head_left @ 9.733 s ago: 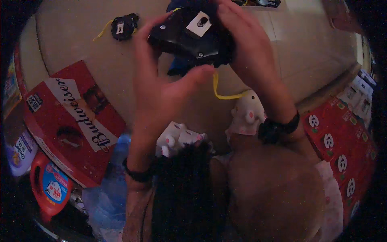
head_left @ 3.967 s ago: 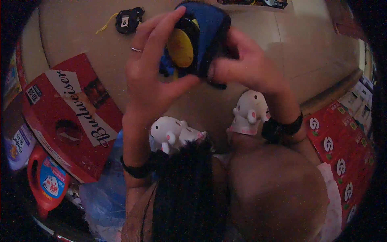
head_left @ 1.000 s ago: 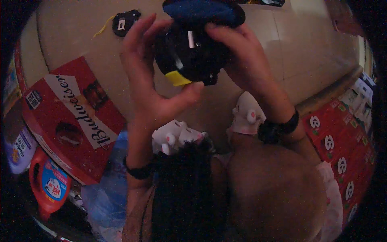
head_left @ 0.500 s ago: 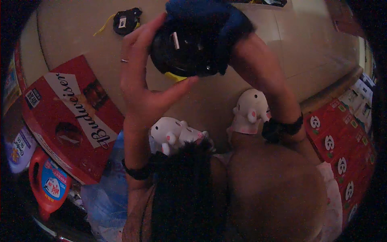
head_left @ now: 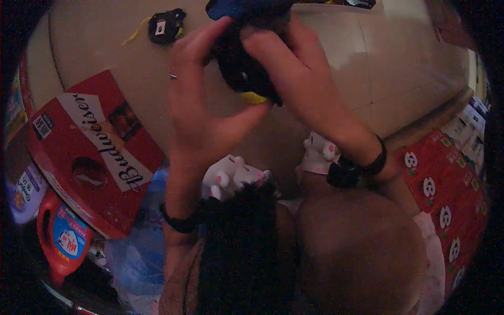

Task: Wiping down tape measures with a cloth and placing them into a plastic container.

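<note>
Raised at the top middle is a black tape measure (head_left: 242, 71) with a bit of yellow at its lower edge. My left hand (head_left: 202, 105), wearing a ring, curves around its left side and grips it between fingertips and thumb. A dark blue cloth (head_left: 247, 9) lies against its upper part. My right hand (head_left: 289, 63) is closed over the cloth and the tape measure's face; its fingertips are partly hidden. Farther off on the floor lies a second black tape measure (head_left: 166, 26) with a yellow strap.
A red carton (head_left: 100, 152) stands at the left, near a red detergent bottle (head_left: 68, 241) and a purple-white bottle (head_left: 29, 194). White animal-faced slippers (head_left: 231, 176) are below my hands. Red printed packages (head_left: 441, 194) line the right. Tiled floor (head_left: 378, 58) stretches ahead.
My right hand has swung left and now covers more of the tape measure's face, taking the blue cloth along. The tape measure looks tilted, and my left hand has shifted slightly right.
</note>
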`<state>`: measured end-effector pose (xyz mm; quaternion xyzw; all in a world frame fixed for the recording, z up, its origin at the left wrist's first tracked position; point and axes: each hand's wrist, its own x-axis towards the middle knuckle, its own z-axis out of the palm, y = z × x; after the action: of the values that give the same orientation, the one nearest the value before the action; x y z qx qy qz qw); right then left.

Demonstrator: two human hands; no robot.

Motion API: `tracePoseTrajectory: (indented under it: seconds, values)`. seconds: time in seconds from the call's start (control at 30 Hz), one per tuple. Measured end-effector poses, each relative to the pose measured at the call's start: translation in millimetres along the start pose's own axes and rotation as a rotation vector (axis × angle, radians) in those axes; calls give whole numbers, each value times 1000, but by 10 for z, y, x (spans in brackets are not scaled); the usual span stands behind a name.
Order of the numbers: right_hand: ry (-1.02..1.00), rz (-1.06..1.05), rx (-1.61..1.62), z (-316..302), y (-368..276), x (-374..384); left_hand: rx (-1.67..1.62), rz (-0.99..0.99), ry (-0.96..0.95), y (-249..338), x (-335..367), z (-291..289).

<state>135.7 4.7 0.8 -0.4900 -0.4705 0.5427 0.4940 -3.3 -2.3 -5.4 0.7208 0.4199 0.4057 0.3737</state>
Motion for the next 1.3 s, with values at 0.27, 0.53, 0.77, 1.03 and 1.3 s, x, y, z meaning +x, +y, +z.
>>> tracePoseTrajectory:
  seconds: [0.27,0.53,0.77,1.03,1.3]
  values:
    - [167,-398,-396,-12,124,-47,149,94,-53,-214,-93,-70]
    - [111,277,267,-13,128,1,-92,62,31,-58,-52,103]
    - [75,367,332,-154,-42,-93,51,51,-35,-90,2,-18]
    - [77,301,281,-296,109,-104,-330,-78,104,-104,-33,-20]
    - [-168,362,234,-217,10,27,-119,49,-134,-16,-50,-106]
